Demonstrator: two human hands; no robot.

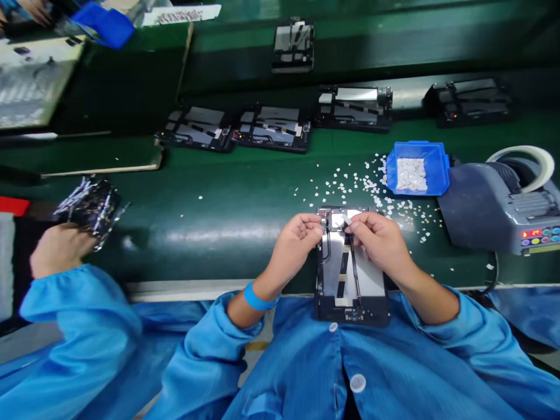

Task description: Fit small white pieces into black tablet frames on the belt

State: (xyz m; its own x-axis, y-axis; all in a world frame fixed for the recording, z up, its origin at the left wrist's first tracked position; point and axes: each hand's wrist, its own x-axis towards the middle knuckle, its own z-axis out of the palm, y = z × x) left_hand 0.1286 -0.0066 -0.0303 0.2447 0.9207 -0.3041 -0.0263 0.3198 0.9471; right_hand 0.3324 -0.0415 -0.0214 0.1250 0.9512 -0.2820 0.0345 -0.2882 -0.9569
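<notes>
Head view, no legible writing, both hands, left hand (pixel 297 239) and right hand (pixel 378 239), pinching a small white piece over a tablet frame (pixel 352 280), green table (pixel 227 198), blue tray (pixel 417 169) beyond the frame, tape dispenser (pixel 499 204) right of it.

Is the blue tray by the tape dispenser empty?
No, the blue tray beside the tape dispenser holds a heap of small white pieces.

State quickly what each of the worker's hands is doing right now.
Left hand: fingers pinched at the device frame top edge.
Right hand: pinching a small pale piece over it.
</notes>
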